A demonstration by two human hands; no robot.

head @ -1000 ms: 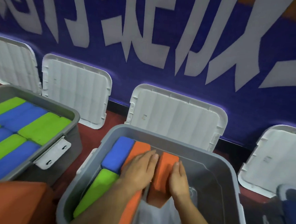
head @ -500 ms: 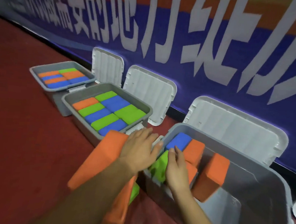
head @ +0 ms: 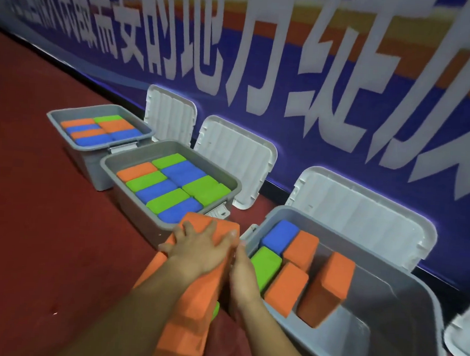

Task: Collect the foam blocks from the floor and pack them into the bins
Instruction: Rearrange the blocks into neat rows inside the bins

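Observation:
A stack of orange foam blocks (head: 192, 310) stands just left of the near grey bin (head: 385, 311), with a green block (head: 214, 312) peeking out beneath it. My left hand (head: 202, 248) lies flat on the top orange block, fingers spread. My right hand (head: 245, 277) presses straight fingers against that block's right side, by the bin's rim. Inside the near bin lie a blue block (head: 280, 235), a green block (head: 265, 265) and two orange blocks (head: 286, 288). A third orange block (head: 326, 288) leans tilted against them.
Two more grey bins, the middle bin (head: 172, 148) and the far bin (head: 100, 109), stand to the left, each filled with several blocks. White lids (head: 237, 161) lean against the purple banner wall. Red floor (head: 46, 235) stretches to the left.
Both hands left the inside of the near bin and came to the orange stack on its left. The left hand slid onto the top block; the right moved to its side.

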